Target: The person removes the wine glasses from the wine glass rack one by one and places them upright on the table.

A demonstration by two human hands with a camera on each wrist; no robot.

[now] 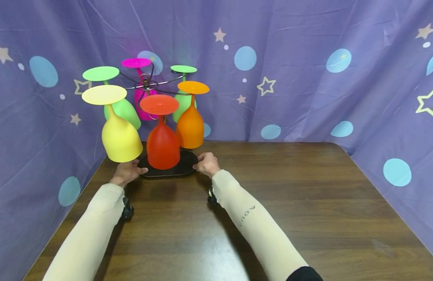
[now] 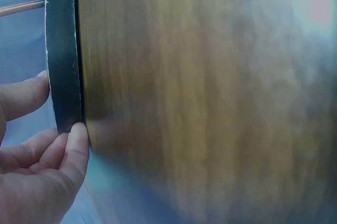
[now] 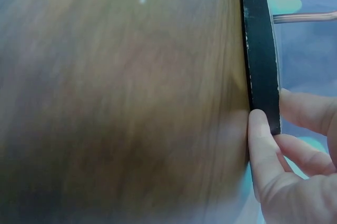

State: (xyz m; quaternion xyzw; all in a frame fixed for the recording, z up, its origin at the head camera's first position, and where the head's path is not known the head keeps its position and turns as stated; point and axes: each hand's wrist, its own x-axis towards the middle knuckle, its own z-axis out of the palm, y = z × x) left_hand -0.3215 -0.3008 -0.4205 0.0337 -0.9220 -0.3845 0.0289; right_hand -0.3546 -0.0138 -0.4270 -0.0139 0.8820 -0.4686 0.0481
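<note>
We are pinching the black base (image 1: 189,160) by both ends with our left hand (image 1: 126,172) and right hand (image 1: 207,164); it is stretching longways between them.

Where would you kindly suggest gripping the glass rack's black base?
The black base is probably best gripped at its rounded ends, from both sides, where the left hand and right hand pinch its edge; the red glass covers its middle in the head view.

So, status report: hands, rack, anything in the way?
Left hand, right hand: gripping opposite ends of black base. Rack: six goblets hanging upside down. Possible snag: yellow goblet near left hand.
</note>
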